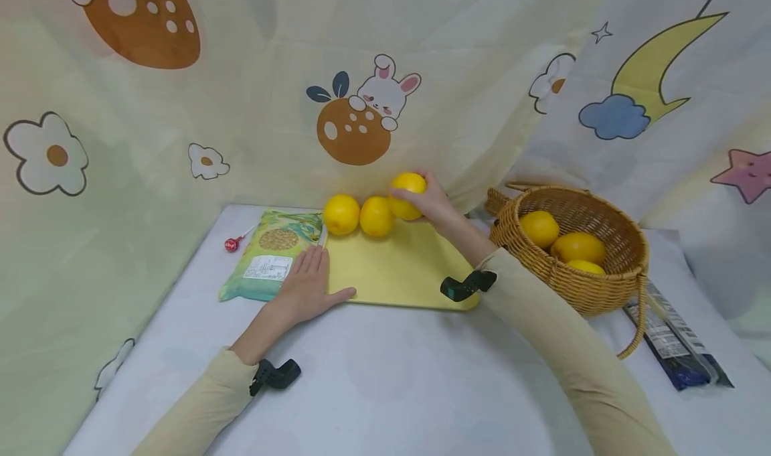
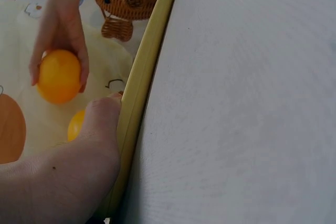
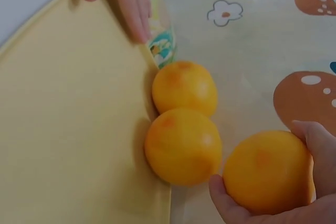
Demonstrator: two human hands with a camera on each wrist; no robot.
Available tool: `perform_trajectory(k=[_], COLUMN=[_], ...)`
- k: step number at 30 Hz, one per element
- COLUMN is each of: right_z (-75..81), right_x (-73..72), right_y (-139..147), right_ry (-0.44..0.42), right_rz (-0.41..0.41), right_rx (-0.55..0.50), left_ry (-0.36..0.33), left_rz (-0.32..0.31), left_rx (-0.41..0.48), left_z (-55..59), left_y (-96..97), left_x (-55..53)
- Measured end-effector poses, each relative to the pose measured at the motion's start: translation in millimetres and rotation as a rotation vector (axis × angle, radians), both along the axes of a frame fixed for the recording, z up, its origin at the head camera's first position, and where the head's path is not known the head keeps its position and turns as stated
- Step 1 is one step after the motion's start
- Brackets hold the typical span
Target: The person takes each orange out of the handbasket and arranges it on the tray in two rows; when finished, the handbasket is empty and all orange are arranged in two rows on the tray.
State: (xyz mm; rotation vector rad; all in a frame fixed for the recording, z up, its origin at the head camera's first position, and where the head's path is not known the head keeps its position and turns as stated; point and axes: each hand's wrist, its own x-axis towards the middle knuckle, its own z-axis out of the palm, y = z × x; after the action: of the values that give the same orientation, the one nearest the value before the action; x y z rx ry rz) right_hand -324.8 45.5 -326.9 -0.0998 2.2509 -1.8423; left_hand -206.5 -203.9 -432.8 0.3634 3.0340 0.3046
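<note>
My right hand (image 1: 436, 205) grips a plump yellow lemon (image 1: 407, 195) between thumb and fingers, over the far edge of a yellow cutting board (image 1: 403, 268). Beside it, two more lemons sit in a row along that far edge, the middle lemon (image 1: 377, 216) and the left lemon (image 1: 341, 214). In the right wrist view the held lemon (image 3: 269, 172) is a little apart from that pair. My left hand (image 1: 307, 288) lies with straight fingers at the board's left edge, thumb spread over its near corner. Its fingertips reach the edge of a green packet (image 1: 280, 242).
A wicker basket (image 1: 542, 268) with several lemons inside stands at the right, its handle hanging down in front. Dark flat packets (image 1: 674, 342) lie partly under it. A red lollipop (image 1: 231, 244) lies left of the green packet. A printed cloth (image 1: 253, 108) hangs behind the table.
</note>
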Motion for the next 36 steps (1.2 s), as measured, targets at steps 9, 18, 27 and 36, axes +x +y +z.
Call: perform_trajectory(k=[9, 18, 27, 36], right_z=[-7.6, -12.0, -16.2, -17.4], right_x=[-6.4, -16.0, -23.7, -24.7], right_y=[4.0, 11.8, 25.6, 23.4], right_ry=[-0.026, -0.051, 0.01, -0.083], right_rz=[0.058, 0.078, 0.213, 0.177], right_rx=[0.123, 0.256, 0.44, 0.362], left_ry=[-0.002, -0.012, -0.01, 0.0], left_rz=[0.001, 0.007, -0.003, -0.004], left_rx=[-0.01, -0.015, -0.01, -0.03], left_z=[0.7, -0.1, -0.5, -2.1], left_y=[1.2, -1.2, 3.2, 2.0], left_x=[-0.2, -0.3, 1.1, -2.1])
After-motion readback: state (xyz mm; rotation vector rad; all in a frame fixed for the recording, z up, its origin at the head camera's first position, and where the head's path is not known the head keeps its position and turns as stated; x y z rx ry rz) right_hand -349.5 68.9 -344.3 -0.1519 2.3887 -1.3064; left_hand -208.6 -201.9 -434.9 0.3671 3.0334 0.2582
